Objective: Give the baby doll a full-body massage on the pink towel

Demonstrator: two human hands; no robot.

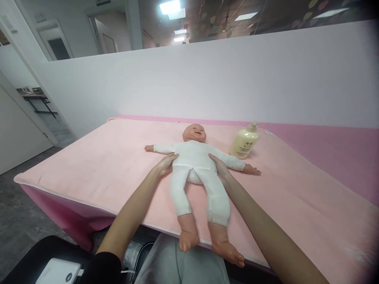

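We had our left hand point(164, 165) and right hand point(218, 165) open, cupping the sides of the doll point(197, 173), which lay face-up on the pink bench point(103, 165); it looked light, soft-bodied and floppy-limbed, best gripped at the torso.

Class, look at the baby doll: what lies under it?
The baby doll lies on a pink blanket, left hand and right hand at its sides. Whatever the blanket covers is hidden.

Office-type room: white partition wall point(237, 79) standing behind pink-covered table point(89, 165), ceiling light panels point(170, 7) glowing overhead.
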